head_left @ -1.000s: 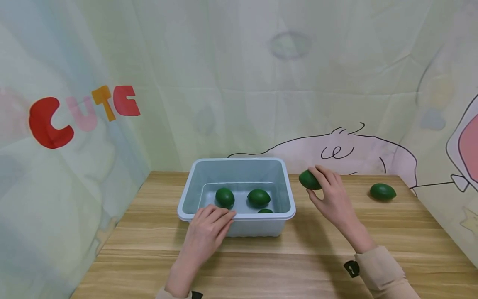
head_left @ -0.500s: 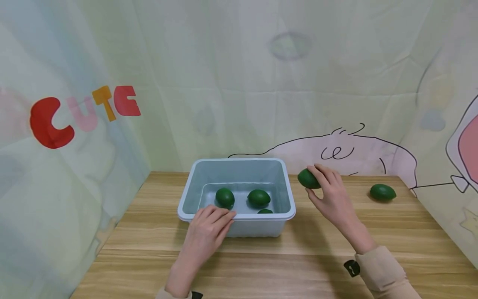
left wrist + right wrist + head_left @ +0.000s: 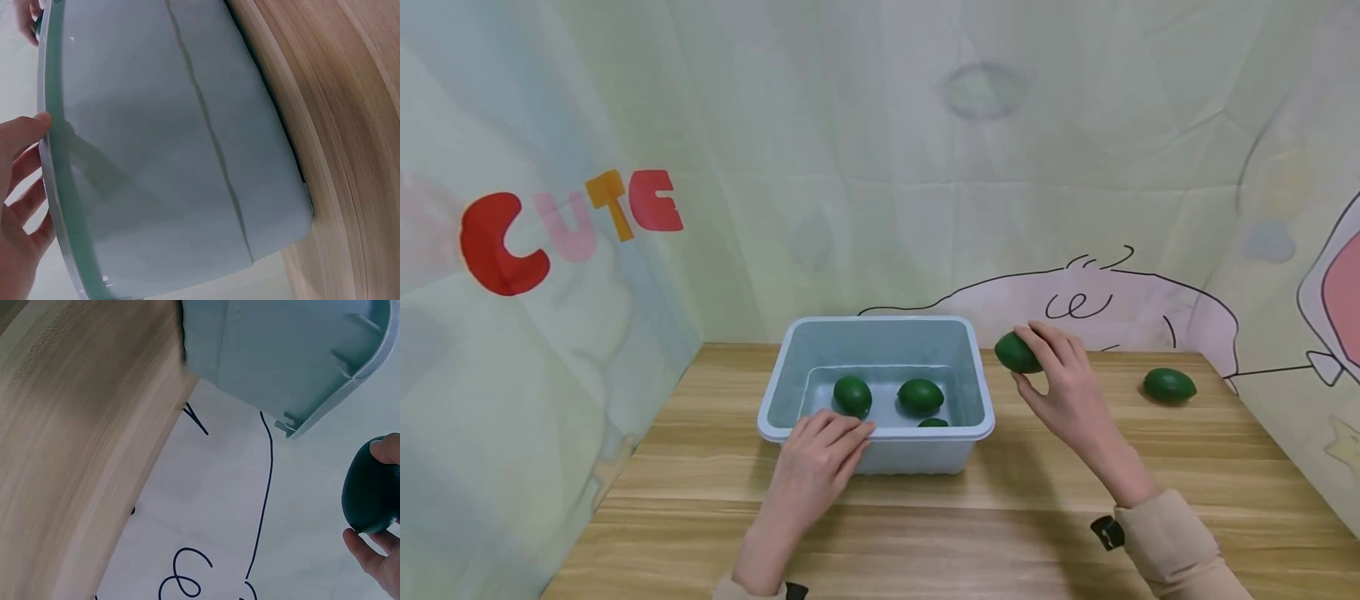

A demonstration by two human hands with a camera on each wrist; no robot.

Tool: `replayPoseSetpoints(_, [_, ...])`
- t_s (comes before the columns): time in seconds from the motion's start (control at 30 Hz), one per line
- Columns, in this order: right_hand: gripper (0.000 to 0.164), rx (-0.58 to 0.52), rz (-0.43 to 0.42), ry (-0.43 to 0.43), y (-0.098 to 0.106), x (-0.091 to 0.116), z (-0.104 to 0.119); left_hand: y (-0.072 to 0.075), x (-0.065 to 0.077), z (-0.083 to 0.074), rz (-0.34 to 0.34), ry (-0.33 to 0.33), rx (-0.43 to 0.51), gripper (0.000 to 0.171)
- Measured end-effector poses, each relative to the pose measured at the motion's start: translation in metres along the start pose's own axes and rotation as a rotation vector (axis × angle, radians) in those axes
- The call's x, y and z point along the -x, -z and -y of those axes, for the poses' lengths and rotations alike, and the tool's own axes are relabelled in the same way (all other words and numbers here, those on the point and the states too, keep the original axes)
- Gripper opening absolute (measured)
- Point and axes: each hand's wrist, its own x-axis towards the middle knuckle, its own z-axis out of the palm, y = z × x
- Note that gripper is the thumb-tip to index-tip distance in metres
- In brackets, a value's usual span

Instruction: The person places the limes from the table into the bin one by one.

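Note:
My right hand (image 3: 1066,392) holds a dark green lime (image 3: 1018,352) between thumb and fingers, raised above the table to the right of a pale blue plastic bin (image 3: 895,454). In the right wrist view the held lime (image 3: 369,487) is apart from the bin's rim (image 3: 337,403). My left hand (image 3: 820,458) grips the bin's front rim. The left wrist view shows its thumb (image 3: 31,130) at the rim's edge and the other fingers behind it. Inside the bin lie a lime (image 3: 852,395) at left, another lime (image 3: 921,397) at right, and a third lime (image 3: 933,422) mostly hidden by the front wall.
One more lime (image 3: 1169,385) lies on the wooden table (image 3: 925,542) at the far right. A printed curtain (image 3: 850,167) hangs right behind the table's back edge and along both sides.
My right hand has risen slightly and drifted a little left with the lime. My left hand and the bin stay where they were.

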Motion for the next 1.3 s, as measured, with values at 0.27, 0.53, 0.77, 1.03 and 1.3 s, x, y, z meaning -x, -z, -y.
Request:
replayPoseSetpoints(0.27, [0.071, 0.003, 0.019, 0.015, 0.004, -0.005, 0.004, 0.0, 0.0, 0.0, 0.007, 0.004, 0.002, 0.025])
replayPoseSetpoints(0.53, [0.071, 0.007, 0.028, 0.03, 0.008, -0.01, 0.012, 0.0, 0.001, 0.001, 0.018, 0.009, -0.007, 0.025])
replayPoseSetpoints(0.77, [0.07, 0.014, 0.02, 0.054, 0.01, -0.014, 0.017, 0.001, 0.001, 0.001, 0.019, 0.008, -0.007, 0.024])
replayPoseSetpoints(1.03, [0.068, -0.006, 0.044, 0.067, 0.012, -0.017, 0.021, 0.001, 0.0, 0.0, 0.023, 0.008, -0.009, 0.024])
replayPoseSetpoints(1.3, [0.068, -0.025, 0.034, 0.099, 0.013, -0.019, 0.024, 0.001, 0.0, 0.0, 0.009, -0.003, -0.004, 0.024])
